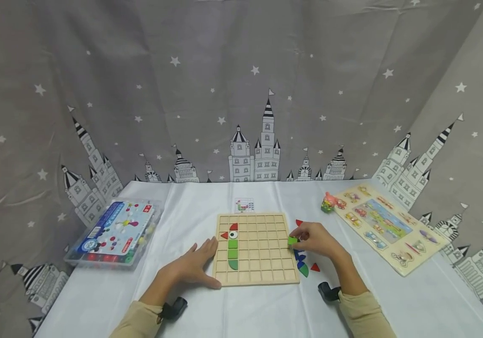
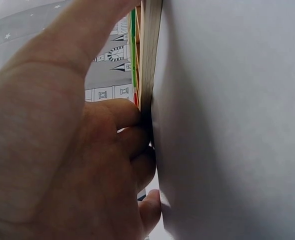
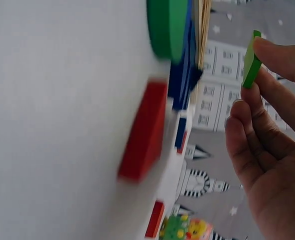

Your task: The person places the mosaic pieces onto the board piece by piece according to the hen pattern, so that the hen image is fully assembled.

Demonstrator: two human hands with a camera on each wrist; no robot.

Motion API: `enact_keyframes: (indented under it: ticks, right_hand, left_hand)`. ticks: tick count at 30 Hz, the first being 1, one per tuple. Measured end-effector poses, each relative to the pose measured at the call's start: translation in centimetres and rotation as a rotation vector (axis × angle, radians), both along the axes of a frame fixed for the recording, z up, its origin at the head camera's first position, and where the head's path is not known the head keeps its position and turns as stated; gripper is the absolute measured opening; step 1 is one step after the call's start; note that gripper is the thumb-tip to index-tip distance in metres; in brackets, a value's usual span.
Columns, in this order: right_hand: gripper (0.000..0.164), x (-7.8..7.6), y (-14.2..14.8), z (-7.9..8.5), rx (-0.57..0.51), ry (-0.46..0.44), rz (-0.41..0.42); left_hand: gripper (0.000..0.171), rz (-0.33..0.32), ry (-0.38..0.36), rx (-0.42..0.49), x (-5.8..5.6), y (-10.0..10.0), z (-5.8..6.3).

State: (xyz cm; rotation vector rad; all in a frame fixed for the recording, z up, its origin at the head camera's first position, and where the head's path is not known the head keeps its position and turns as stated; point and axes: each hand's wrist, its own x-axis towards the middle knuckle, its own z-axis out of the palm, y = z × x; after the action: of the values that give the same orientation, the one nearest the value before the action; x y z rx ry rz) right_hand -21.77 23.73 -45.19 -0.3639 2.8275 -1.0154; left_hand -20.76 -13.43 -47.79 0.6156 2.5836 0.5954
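A wooden grid board [image 1: 262, 249] lies on the white cloth. Along its left side sit a red quarter-round, a red triangle, an eye tile [image 1: 233, 234], two green squares [image 1: 233, 254] and a green quarter-round [image 1: 233, 265]. My left hand [image 1: 192, 267] rests against the board's left edge, thumb apart from the fingers near the front corner. Over the right edge, my right hand [image 1: 317, 238] pinches a green square tile [image 3: 252, 59] between thumb and fingertips, raised off the board. Beside the board lie blue pieces [image 1: 301, 258], a green rounded piece [image 1: 303, 270] and a red triangle [image 1: 315, 267].
Behind the board is a small picture card [image 1: 244, 205]. A clear plastic box [image 1: 116, 234] with a printed label stands at left. On the right are a picture puzzle board [image 1: 393, 225] and a small pink-and-green toy [image 1: 328, 203]. A grey castle-print curtain [image 1: 241, 94] hangs behind.
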Motion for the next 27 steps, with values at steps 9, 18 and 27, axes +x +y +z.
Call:
enact_keyframes:
  ticks: [9,18,27]
  right_hand:
    - [0.026,0.3,-3.2,0.5,-0.028,0.033,0.175]
    - [0.024,0.3,-5.8,0.3,-0.018,0.03,0.206]
    - [0.025,0.7,-8.7,0.9,0.006,0.04,0.233]
  left_hand:
    - [0.125,0.012,0.005,-0.014,0.1,-0.1,0.2]
    - [0.125,0.01,0.002,-0.005,0.1,0.0,0.2]
    - [0.124,-0.017,0.003,0.003,0.0,0.0,0.3]
